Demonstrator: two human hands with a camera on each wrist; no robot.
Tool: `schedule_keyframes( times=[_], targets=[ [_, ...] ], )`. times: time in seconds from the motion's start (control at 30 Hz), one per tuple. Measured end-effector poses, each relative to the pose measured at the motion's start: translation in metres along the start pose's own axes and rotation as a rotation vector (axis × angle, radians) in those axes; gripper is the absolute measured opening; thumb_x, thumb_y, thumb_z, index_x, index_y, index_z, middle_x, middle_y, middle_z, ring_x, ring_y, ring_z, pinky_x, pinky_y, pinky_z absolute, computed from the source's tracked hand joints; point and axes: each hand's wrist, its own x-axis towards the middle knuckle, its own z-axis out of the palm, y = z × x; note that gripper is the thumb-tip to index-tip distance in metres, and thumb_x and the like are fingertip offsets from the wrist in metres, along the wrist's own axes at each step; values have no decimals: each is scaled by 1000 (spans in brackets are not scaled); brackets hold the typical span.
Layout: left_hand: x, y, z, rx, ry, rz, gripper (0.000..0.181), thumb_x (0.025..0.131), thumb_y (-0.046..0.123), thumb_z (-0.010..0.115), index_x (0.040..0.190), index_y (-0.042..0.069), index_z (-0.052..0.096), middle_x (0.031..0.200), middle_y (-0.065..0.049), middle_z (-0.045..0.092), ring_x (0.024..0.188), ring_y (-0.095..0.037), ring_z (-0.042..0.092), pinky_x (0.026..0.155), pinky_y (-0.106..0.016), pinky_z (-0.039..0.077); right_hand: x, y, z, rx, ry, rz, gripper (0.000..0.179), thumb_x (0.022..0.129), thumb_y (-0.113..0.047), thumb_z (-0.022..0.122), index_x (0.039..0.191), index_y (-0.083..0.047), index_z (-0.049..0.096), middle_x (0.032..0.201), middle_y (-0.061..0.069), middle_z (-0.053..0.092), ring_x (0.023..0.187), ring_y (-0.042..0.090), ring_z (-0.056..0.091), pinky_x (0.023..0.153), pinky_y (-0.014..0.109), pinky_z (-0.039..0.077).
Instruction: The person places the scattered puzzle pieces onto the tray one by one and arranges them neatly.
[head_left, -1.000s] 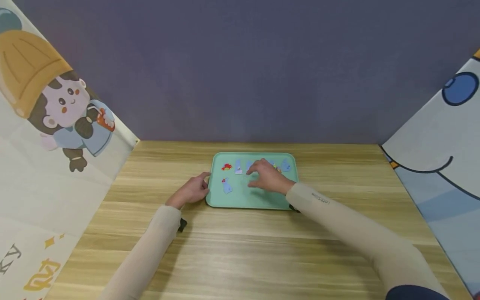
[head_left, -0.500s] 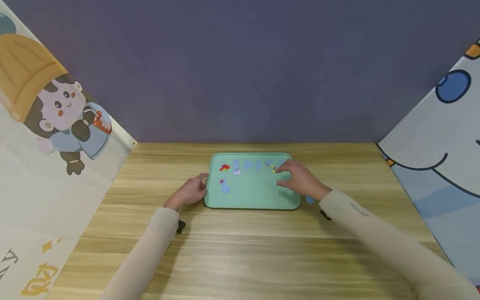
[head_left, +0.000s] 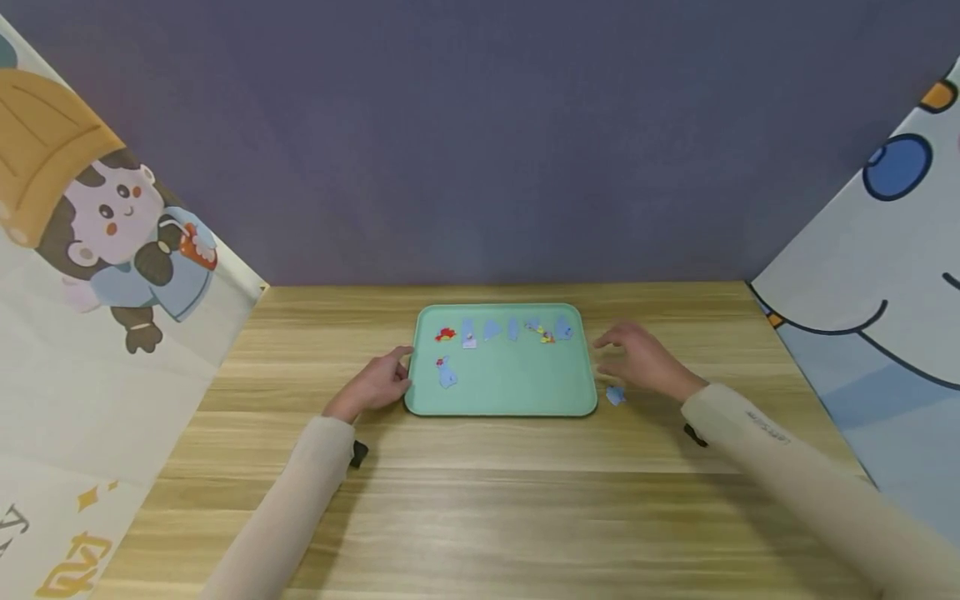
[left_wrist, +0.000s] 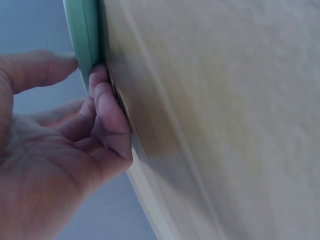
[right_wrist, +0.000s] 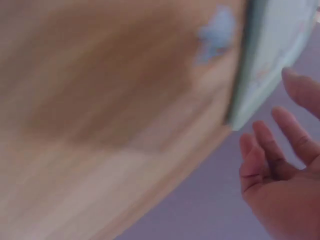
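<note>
A mint-green tray lies on the wooden table, bearing several small flat cut-out pieces. A red piece, pale blue pieces and a yellow-and-red piece run along its far side. Nearer its left end lies a blue piece with a red top. My left hand holds the tray's left rim, thumb against the edge and fingers curled beside it. Just right of the tray, my right hand hovers with loosely bent fingers and nothing held. A small blue piece rests on the table below it.
The wooden table extends in front of the tray. A dark grey-purple wall rises behind the table. Printed cartoon panels stand at the left and right.
My right hand has moved right, from above the tray to beyond its right edge, uncovering the pieces and the loose blue piece on the table. My left hand stays at the left rim.
</note>
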Motion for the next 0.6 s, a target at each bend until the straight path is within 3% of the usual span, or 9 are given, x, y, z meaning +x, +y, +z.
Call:
schedule_keyframes(
  times=[0.17, 0.4, 0.6],
  targets=[
    [-2, 3, 0, -5, -7, -7, 59, 90, 6, 58, 143, -2, 32, 97, -12, 60, 85, -22, 57, 76, -38, 48, -16, 18, 3, -42, -60, -16, 37, 78, -17, 78, 109, 1, 67, 104, 13, 62, 101, 34, 52, 91, 51, 39],
    [-1, 2, -1, -9, 3, -6, 59, 89, 5, 58, 142, -2, 33, 95, -12, 61, 84, -22, 57, 76, -38, 48, -31, 30, 13, -13, -108, -55, 41, 74, -24, 81, 107, -2, 69, 104, 7, 60, 101, 29, 49, 90, 50, 38],
    [0, 1, 0, -7, 0, -6, 60, 89, 5, 58, 142, -2, 32, 94, -12, 60, 82, -21, 57, 74, -37, 48, -34, 31, 16, -29, -90, -47, 34, 76, -20, 80, 106, -6, 70, 100, 2, 58, 97, 24, 49, 87, 46, 41]
  ],
)
